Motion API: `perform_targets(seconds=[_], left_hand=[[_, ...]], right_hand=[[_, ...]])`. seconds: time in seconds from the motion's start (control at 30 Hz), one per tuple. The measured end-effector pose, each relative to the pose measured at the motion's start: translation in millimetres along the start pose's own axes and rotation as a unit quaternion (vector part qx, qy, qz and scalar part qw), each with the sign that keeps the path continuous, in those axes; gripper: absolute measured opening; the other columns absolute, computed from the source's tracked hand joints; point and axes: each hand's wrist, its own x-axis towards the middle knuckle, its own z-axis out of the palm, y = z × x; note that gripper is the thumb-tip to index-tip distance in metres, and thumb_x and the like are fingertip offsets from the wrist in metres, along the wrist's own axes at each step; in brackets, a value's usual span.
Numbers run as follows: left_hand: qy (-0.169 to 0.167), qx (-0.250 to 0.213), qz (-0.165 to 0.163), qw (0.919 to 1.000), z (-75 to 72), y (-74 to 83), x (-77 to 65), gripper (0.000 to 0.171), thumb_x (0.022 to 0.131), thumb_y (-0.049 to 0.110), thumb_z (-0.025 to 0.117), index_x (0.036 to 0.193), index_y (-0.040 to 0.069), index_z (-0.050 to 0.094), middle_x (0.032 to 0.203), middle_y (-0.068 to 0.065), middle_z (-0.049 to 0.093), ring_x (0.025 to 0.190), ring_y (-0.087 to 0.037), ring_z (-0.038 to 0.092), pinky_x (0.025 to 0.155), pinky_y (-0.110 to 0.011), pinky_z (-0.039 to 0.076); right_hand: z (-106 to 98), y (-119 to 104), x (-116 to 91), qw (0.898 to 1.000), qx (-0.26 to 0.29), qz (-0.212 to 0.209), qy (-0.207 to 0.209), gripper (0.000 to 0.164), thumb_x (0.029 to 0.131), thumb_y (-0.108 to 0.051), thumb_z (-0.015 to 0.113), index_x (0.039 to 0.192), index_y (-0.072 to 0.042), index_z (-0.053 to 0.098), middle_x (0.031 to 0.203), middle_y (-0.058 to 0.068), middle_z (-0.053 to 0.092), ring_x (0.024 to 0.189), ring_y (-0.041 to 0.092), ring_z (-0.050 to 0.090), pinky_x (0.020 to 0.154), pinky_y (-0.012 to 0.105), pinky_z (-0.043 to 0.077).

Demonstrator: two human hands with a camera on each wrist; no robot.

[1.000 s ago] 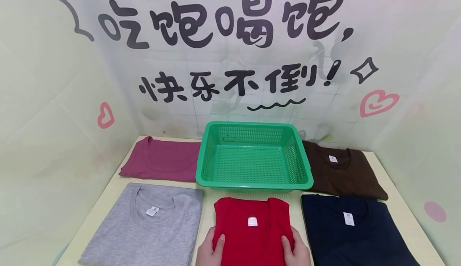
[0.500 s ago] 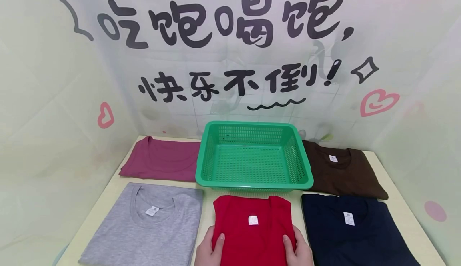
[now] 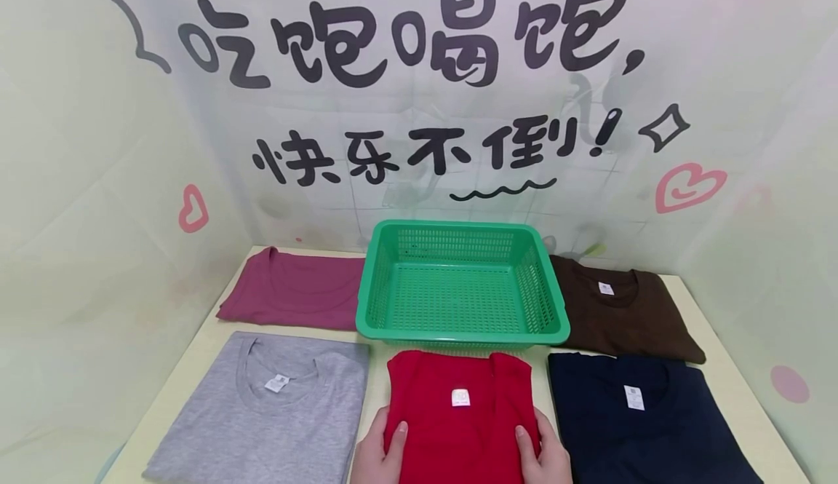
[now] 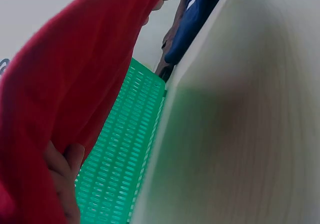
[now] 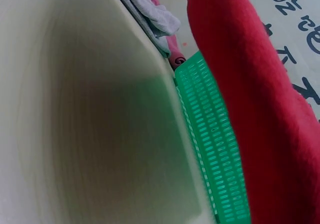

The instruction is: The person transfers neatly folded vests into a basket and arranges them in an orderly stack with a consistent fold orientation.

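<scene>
A folded red shirt (image 3: 458,426) with a white neck label is held between both hands at the front centre of the head view. My left hand (image 3: 381,449) grips its left edge, thumb on top and fingers beneath. At the opposite edge my right hand (image 3: 543,451) holds it the same way. Both wrist views show the red cloth raised off the table, with some fingers hidden by it. Just beyond the shirt stands a green plastic basket (image 3: 462,338) with nothing in it.
Folded shirts lie around the basket: grey (image 3: 275,411) at front left, mauve (image 3: 301,291) at back left, navy (image 3: 648,418) at front right, brown (image 3: 622,309) at back right. Behind the pale table (image 3: 190,375) hangs a printed backdrop (image 3: 419,105) with black lettering.
Both hands have shifted the red shirt slightly up and toward the basket, and it looks a bit larger. The basket and other shirts have stayed put.
</scene>
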Motion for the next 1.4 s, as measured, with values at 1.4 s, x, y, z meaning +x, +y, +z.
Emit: perform_targets(seconds=[1.4], left_hand=[[0.005, -0.026, 0.033, 0.9991, -12.9, 24.9, 6.0, 0.025, 0.092, 0.019, 0.051, 0.114, 0.007, 0.054, 0.093, -0.005, 0.065, 0.079, -0.006, 0.059, 0.069, -0.026, 0.049]], right_hand=[[-12.8, -16.1, 1.9, 0.994, 0.060, -0.080, 0.054, 0.030, 0.082, 0.002, 0.059, 0.111, 0.009, 0.056, 0.091, 0.021, 0.064, 0.069, -0.005, 0.053, 0.058, 0.012, 0.044]])
